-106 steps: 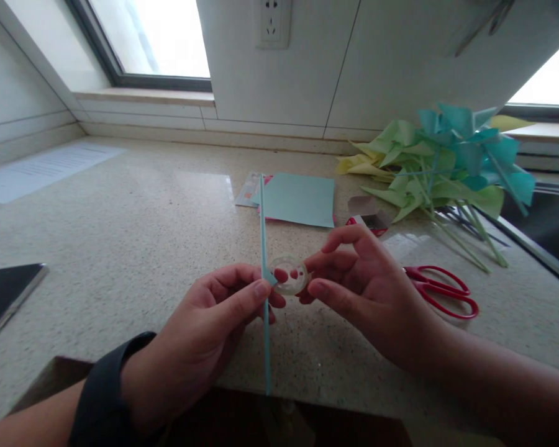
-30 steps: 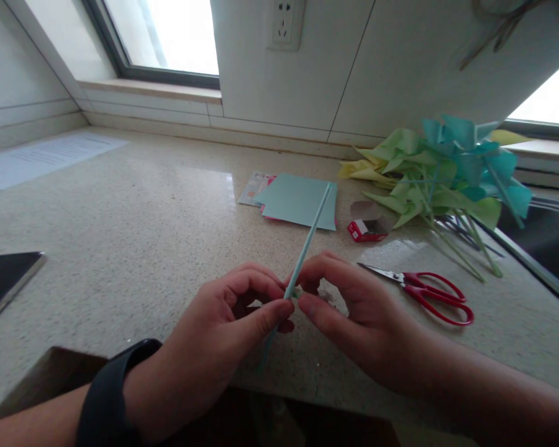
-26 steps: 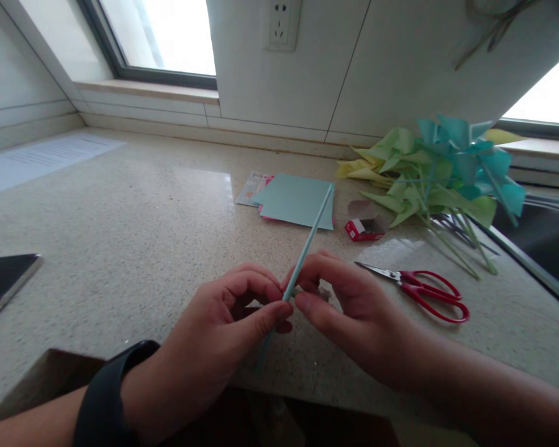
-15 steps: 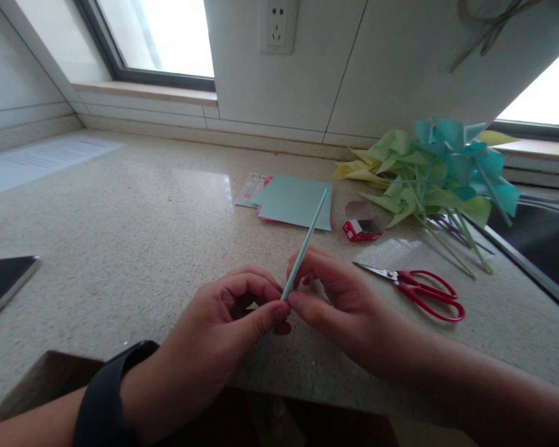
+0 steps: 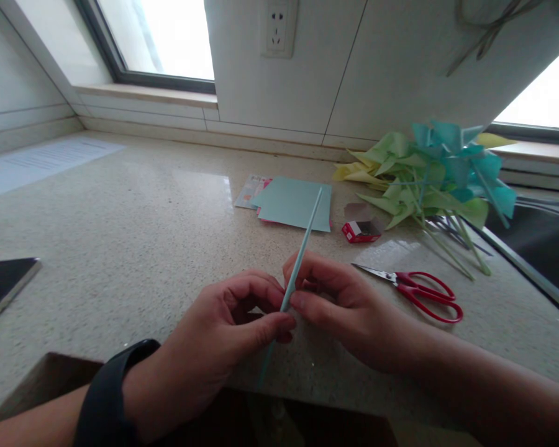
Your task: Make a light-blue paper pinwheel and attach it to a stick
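teal stick [image 5: 307, 230] in fingers [image 5: 265, 327], red box [image 5: 361, 231] open

Red scissors [image 5: 414, 292], paper pinwheels [image 5: 438, 171], teal sheet [image 5: 293, 202].

A speckled beige countertop [image 5: 121, 236] is carrying everything. Red scissors [image 5: 414, 290] are lying on it, blades pointing left. Just beyond the scissors' tips, a small red box [image 5: 362, 231] is sitting with its flap open. Farther left of the scissors, a teal paper sheet [image 5: 293, 203] is lying over a printed card [image 5: 248, 190]. Behind the scissors, a pile of paper pinwheels [image 5: 428, 174] is resting. Far left of the scissors, a white printed sheet [image 5: 41, 162] and a dark tablet [image 5: 2, 282] are lying well apart.
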